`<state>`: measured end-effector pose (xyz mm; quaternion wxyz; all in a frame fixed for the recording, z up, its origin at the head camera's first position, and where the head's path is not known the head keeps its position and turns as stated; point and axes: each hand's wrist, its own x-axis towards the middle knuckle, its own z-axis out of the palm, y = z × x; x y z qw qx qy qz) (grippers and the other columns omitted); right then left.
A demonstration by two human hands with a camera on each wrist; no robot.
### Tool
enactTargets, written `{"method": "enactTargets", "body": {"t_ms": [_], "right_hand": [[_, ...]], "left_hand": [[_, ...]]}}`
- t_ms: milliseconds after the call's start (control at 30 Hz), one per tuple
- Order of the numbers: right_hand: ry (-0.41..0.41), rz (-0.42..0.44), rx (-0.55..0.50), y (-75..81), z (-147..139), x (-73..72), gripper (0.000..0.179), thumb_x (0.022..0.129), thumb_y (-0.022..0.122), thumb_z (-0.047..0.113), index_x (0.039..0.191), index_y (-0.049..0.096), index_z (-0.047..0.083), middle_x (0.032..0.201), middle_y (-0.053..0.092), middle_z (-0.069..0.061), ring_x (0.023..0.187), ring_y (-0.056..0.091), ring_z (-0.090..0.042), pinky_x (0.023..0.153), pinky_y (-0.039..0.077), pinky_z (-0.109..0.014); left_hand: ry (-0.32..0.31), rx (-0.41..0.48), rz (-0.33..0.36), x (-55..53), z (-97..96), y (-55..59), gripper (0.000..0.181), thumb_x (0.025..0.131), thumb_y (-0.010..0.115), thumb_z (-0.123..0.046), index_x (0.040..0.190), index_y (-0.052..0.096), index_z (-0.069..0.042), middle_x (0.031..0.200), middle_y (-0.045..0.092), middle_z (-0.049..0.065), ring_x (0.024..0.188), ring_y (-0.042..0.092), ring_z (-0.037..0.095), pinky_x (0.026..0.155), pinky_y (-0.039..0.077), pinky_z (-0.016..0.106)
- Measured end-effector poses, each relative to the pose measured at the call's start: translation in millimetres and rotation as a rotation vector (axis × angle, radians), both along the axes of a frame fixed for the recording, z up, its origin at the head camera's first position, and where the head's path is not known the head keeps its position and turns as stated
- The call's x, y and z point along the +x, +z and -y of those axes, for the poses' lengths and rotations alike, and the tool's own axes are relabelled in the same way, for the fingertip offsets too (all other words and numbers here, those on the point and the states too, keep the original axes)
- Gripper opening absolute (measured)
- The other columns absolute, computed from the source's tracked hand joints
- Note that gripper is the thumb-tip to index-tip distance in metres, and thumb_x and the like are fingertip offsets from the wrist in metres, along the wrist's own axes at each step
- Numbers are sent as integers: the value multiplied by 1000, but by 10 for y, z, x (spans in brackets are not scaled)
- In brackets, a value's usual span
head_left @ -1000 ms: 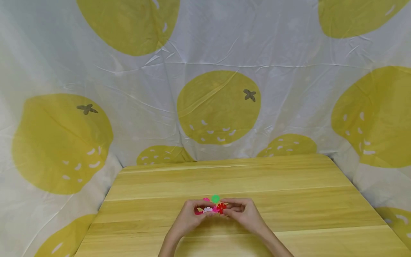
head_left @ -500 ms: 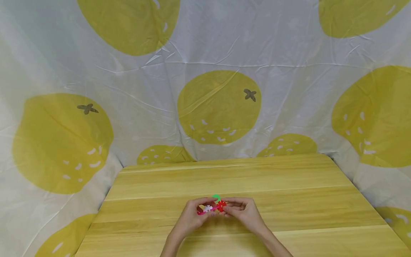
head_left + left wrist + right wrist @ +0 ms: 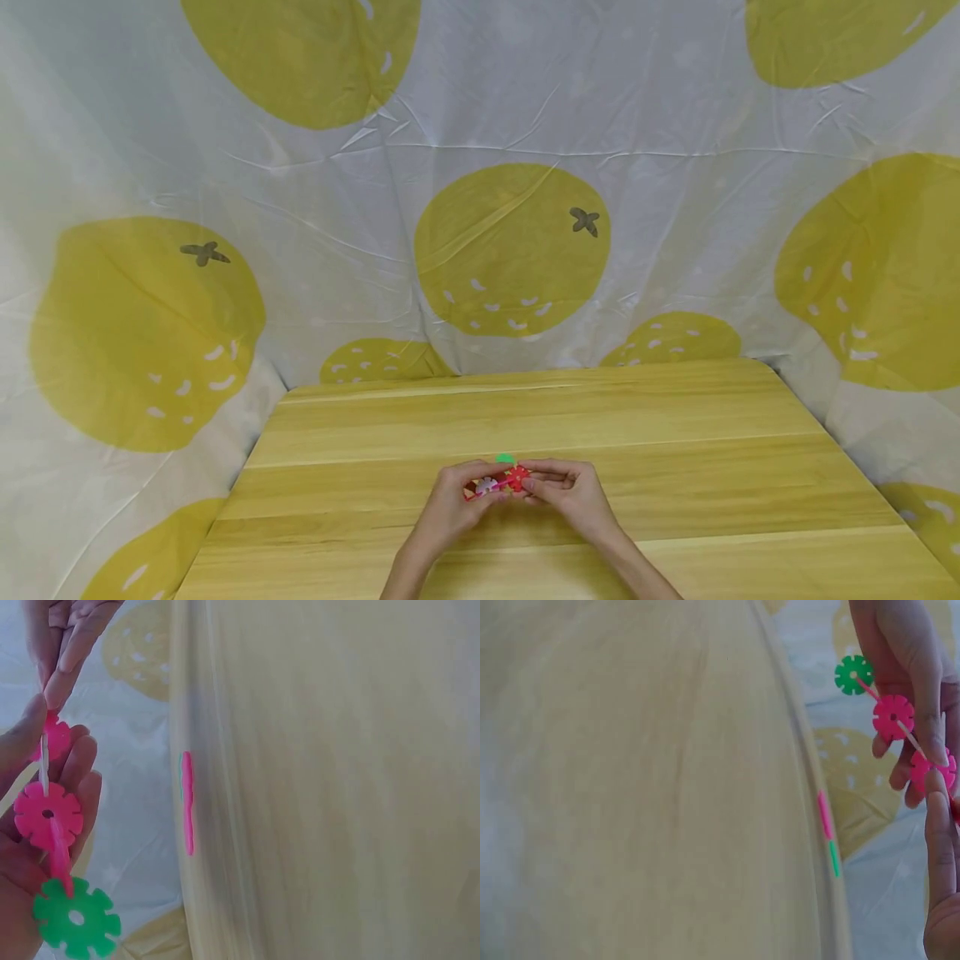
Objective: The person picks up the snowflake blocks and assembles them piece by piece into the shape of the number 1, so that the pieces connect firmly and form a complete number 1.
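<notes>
My left hand holds a chain of interlocked plastic snowflake discs. In the left wrist view the chain runs from a green disc through pink discs and a white disc seen edge-on. Thumb and fingers of my left hand pinch it near the upper pink disc. At the chain's other end, my right hand pinches a red disc between thumb and fingertips. The fingertips of both hands nearly meet there, hiding where red joins pink.
Beyond the hands, a loose green disc lies on the wooden table. A loose pink disc lies beside it, seen edge-on in the wrist views. A white cloth with yellow fruit prints hangs around the table.
Both hands have risen slightly and drawn a little closer, and the white disc has turned in the grip. The fingers now cover the loose pink disc and more of the loose green one.
</notes>
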<state>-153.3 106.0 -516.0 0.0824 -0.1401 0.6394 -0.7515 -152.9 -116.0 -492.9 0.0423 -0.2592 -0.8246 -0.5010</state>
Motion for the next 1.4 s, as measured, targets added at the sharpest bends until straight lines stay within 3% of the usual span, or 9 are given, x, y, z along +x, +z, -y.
{"method": "enactTargets", "body": {"t_ms": [233, 433, 667, 867, 967, 1167, 1400], "right_hand": [[9, 16, -6, 26, 28, 34, 39, 98, 68, 1, 127, 58, -24, 115, 66, -42, 87, 77, -10, 81, 63, -33], [17, 12, 2, 24, 30, 40, 38, 99, 68, 5, 126, 61, -21, 115, 72, -33, 87, 78, -11, 80, 64, -32], [30, 54, -8, -5, 30, 41, 42, 98, 71, 9, 128, 61, -19, 113, 76, -24, 88, 78, -13, 80, 63, -30], [32, 64, 19, -31, 34, 31, 42, 99, 70, 11, 130, 61, -16, 111, 75, -27, 88, 78, -14, 80, 64, -30], [36, 70, 49, -42, 34, 32, 43, 100, 69, 12, 131, 60, -16, 111, 74, -30, 90, 79, -17, 79, 64, -30], [-32, 107, 145, -47, 26, 17, 43, 96, 74, 13, 127, 64, -14, 112, 74, -29, 93, 79, -27, 78, 64, -34], [-102, 127, 220, -62, 28, -110, 38, 92, 79, 11, 122, 70, -10, 109, 76, -26, 89, 77, -24, 72, 63, -30]], "left_hand": [[4, 49, -45, 5, -38, 6, 29, 83, 83, -7, 112, 80, -5, 92, 79, 7, 70, 49, -2, 59, 45, 16], [11, 65, -27, 16, -41, 14, 30, 83, 83, -8, 113, 79, -3, 94, 80, 8, 70, 50, -2, 59, 45, 15], [45, 20, 18, 20, -34, 28, 28, 82, 83, -8, 110, 81, -5, 92, 79, 7, 71, 53, -1, 60, 48, 16], [49, -14, 19, 1, 17, 19, 24, 85, 83, -10, 108, 81, -5, 98, 80, 10, 74, 56, -1, 62, 52, 17], [83, -33, 29, -10, 82, 20, 23, 84, 83, -11, 107, 82, -7, 100, 80, 8, 76, 59, -1, 64, 53, 17], [156, -52, 79, -37, 217, 41, 23, 84, 84, -11, 107, 82, -10, 101, 81, 2, 81, 64, 1, 69, 53, 19], [150, -27, 92, -65, 286, 45, 22, 84, 84, -11, 106, 82, -10, 102, 81, 5, 83, 65, 2, 68, 53, 20]]}}
